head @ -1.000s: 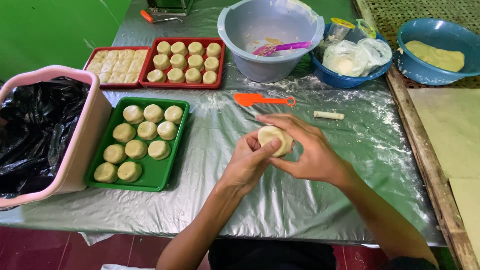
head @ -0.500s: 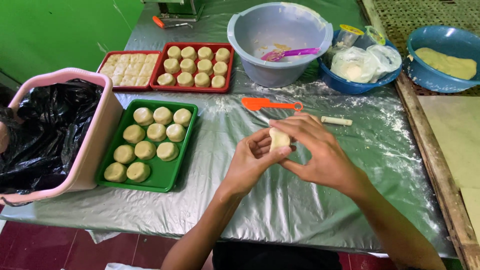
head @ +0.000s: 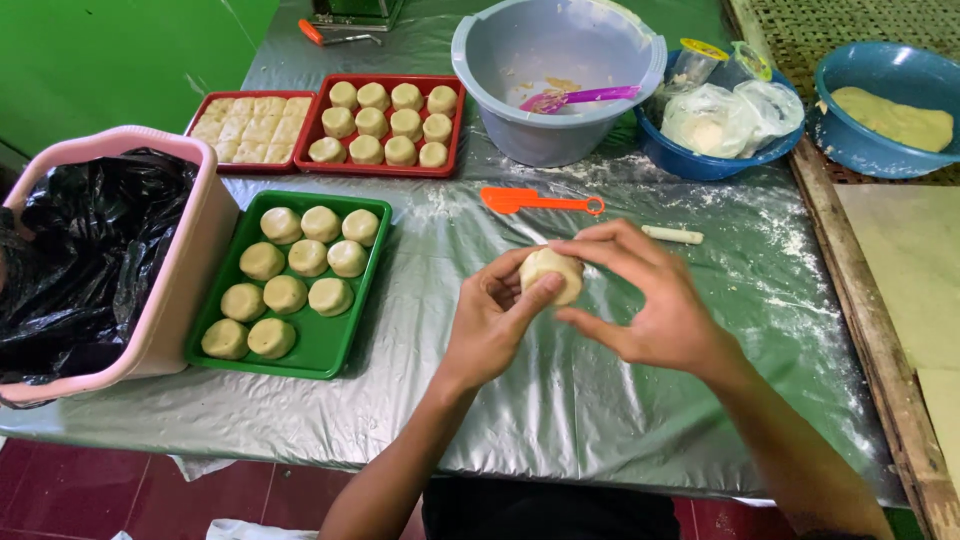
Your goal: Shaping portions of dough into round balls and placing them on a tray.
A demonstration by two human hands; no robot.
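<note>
A pale round dough piece (head: 553,273) is held above the plastic-covered table (head: 590,400). My left hand (head: 490,325) cups it from the left with the thumb pressed on its front. My right hand (head: 645,300) wraps over it from the right, fingers curled across the top. To the left lies a green tray (head: 325,345) with several shaped dough pieces (head: 305,258). An orange plastic scraper (head: 540,202) and a small dough roll (head: 672,235) lie on the table just beyond my hands.
A pink bin with a black bag (head: 100,260) stands at far left. Two red trays (head: 385,125) of dough pieces sit behind the green one. At the back are a grey bowl (head: 560,80) with a purple spatula, and two blue bowls (head: 885,105).
Both hands have stayed together around the dough piece, turning it between the fingers. The view has shifted slightly; nothing on the table has moved.
</note>
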